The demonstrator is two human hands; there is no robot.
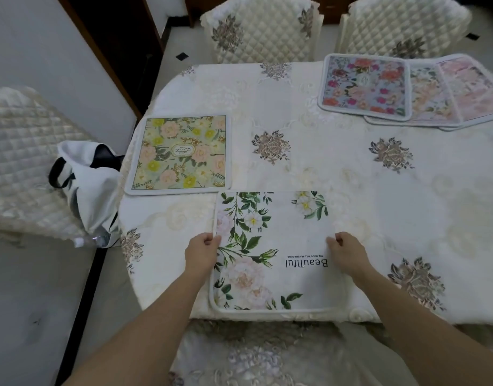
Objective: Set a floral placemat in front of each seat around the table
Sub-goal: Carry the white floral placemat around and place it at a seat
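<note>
The person stands at the counter [337, 174] and holds the white placemat [273, 254] flat on the cloth, with its near border almost even with the counter's edge. I think this is to line it up with the seat just below it. The left hand [202, 253] pinches the left border of the mat, thumb on top. The right hand [347, 253] pinches the right border in the same way, so the mat lies between both hands and can be slid straight. Just beyond the white placemat, to its left, the green placemat [181, 154] already lies before a quilted chair [25, 162]. Far beyond the white placemat, to its right, a pile of placemats [406, 90] waits, probably for the other seats.
</note>
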